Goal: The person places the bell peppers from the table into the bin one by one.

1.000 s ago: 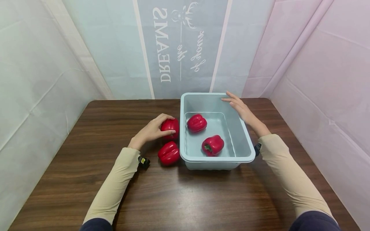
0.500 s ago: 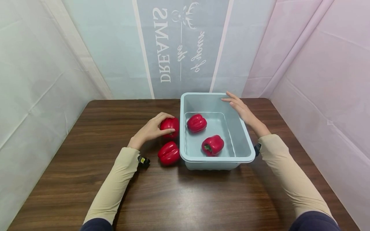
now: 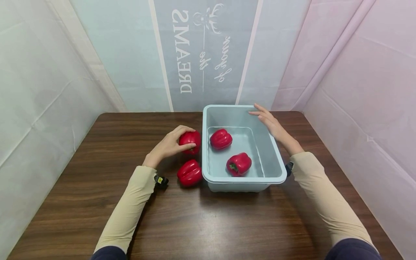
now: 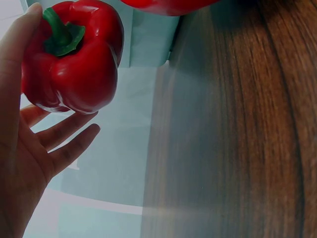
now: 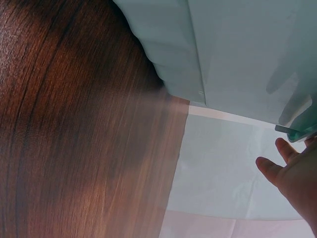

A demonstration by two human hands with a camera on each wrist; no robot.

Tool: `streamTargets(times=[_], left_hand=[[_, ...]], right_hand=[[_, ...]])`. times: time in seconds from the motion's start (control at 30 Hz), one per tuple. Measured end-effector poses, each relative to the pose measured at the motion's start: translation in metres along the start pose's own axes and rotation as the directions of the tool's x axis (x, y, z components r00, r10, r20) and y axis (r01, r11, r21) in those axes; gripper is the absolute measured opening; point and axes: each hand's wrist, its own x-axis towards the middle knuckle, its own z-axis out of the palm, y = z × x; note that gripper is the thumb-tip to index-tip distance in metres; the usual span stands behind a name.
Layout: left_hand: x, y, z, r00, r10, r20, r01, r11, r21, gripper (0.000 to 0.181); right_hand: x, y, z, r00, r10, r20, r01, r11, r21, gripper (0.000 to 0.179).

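Observation:
My left hand (image 3: 169,143) holds a red bell pepper (image 3: 190,140) between thumb and fingers, just left of the light blue bin (image 3: 244,179). In the left wrist view, this pepper's green stem (image 4: 59,30) faces the camera beside the thumb. A second red bell pepper (image 3: 189,173) lies on the table nearer to me, by the bin's left wall. Inside the bin are a third bell pepper (image 3: 221,139) and another bell pepper (image 3: 238,164) with its stem end towards me. My right hand (image 3: 271,122) rests at the bin's right rim, fingers extended; the right wrist view shows fingertips outside its wall.
The dark wood table (image 3: 208,224) carries everything. A pale printed cloth (image 3: 208,54) hangs behind it, with white sheets (image 3: 370,108) at both sides. Small black wrist cameras sit at both cuffs, such as the left wrist camera (image 3: 161,181).
The left hand and its bell pepper have shifted slightly upward and to the left in the head view. The right hand, the bin and the other peppers stay where they were.

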Motion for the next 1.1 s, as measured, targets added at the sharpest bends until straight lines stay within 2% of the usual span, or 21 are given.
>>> streamTargets(times=[0.3, 0.63, 0.87, 1.1], left_hand=[[-0.003, 0.002, 0.001, 1.0, 0.017, -0.02, -0.016, 1.0, 0.004, 0.052], [-0.004, 0.008, 0.0, 0.998, 0.054, -0.044, -0.053, 0.998, 0.025, 0.052], [-0.004, 0.01, -0.001, 0.994, 0.09, -0.069, -0.087, 0.995, 0.037, 0.051], [-0.007, 0.013, -0.004, 0.991, 0.093, -0.095, -0.09, 0.995, 0.033, 0.052]], right_hand=[[-0.002, 0.015, 0.004, 0.999, -0.039, -0.021, 0.039, 0.999, 0.006, 0.044], [-0.004, 0.012, 0.004, 1.0, -0.011, -0.016, 0.011, 1.0, 0.002, 0.039], [-0.006, 0.013, 0.005, 1.0, -0.016, -0.016, 0.016, 1.0, 0.0, 0.043], [-0.009, 0.007, 0.005, 1.0, -0.007, -0.006, 0.007, 1.0, 0.008, 0.041]])
